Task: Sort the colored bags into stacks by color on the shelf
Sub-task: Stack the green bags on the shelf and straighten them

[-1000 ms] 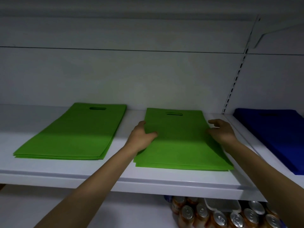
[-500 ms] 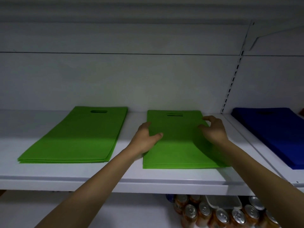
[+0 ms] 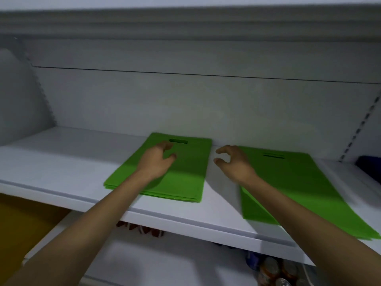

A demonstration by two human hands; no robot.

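Note:
Two stacks of flat green bags lie on the white shelf [image 3: 61, 162]. The left green stack [image 3: 185, 174] has its handle slot toward the back wall. My left hand [image 3: 158, 162] hovers over that stack, fingers loosely curled and holding nothing. The right green stack [image 3: 299, 186] lies near the shelf's front edge. My right hand [image 3: 233, 162] hangs over the gap between the two stacks, thumb and fingers loosely curled, nothing in it. A corner of the blue bag stack [image 3: 369, 166] shows at the far right.
The shelf's back wall [image 3: 185, 104] is close behind the stacks. A slotted upright [image 3: 358, 131] stands at the right. Drink cans [image 3: 274, 271] sit on the lower shelf. A yellow-brown surface [image 3: 22, 228] shows at lower left.
Both hands left the right green stack and moved left; the left hand is now over the left green stack. The view swung left, so the blue stack is almost out of frame.

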